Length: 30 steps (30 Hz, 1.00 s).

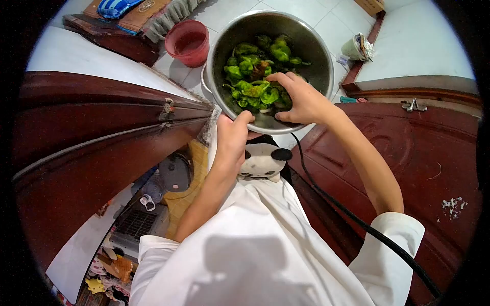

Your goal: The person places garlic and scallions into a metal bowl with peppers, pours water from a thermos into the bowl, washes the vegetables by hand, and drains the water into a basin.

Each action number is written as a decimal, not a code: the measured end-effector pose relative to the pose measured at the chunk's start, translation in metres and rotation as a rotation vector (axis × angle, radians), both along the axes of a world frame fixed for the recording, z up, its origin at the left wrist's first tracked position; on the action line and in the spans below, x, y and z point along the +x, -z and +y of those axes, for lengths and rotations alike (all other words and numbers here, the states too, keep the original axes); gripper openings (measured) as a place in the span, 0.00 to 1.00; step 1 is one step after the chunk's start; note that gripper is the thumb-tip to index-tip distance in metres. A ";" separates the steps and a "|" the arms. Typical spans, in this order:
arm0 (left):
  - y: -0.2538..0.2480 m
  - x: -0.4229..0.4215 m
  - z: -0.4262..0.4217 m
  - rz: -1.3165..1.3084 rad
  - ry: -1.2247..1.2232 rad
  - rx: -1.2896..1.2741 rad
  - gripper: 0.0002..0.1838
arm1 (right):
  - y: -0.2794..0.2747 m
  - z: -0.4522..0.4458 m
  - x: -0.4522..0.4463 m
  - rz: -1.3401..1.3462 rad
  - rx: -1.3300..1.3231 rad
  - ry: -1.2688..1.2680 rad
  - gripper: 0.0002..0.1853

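Observation:
A round metal pot [317, 47] is tilted toward me, with several wrinkled green peppers [255, 91] lying in it. One pepper among them has a brown patch. My left hand [233, 136] grips the near rim of the pot, thumb over the edge on the inside and the other fingers hidden beneath. Inside the pot on the right side is my right hand [302, 101], its thumb and forefinger spread apart above the peppers. Its fingertips are close to the peppers; whether they touch is unclear.
Dark red door panels flank me at left [102, 120] and right [408, 148]. Beyond the pot, a red bucket [189, 51] and a small waste bin [353, 50] stand on white tiles. A black cable [352, 214] crosses at right; a panda plush [261, 159] lies against me.

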<state>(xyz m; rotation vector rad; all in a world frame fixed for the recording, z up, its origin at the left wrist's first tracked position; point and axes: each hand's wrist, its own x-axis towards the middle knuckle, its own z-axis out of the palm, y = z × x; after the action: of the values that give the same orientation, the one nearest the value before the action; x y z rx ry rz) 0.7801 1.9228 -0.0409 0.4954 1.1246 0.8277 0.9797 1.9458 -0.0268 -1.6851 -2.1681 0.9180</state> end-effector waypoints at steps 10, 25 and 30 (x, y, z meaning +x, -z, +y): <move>0.006 -0.003 -0.014 -0.043 0.079 -0.035 0.13 | 0.011 -0.004 0.010 0.153 -0.227 0.207 0.37; 0.009 0.004 -0.020 -0.009 0.124 -0.084 0.15 | -0.011 0.002 0.011 -0.383 0.028 0.184 0.34; 0.012 0.003 -0.021 -0.038 0.140 -0.079 0.16 | 0.010 0.003 0.018 -0.021 -0.282 0.049 0.40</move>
<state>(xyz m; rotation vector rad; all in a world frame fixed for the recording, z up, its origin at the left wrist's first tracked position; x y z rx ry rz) 0.7831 1.9015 -0.0533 0.4849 1.0709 0.6660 0.9973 1.9486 -0.0365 -1.8698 -2.0788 1.2465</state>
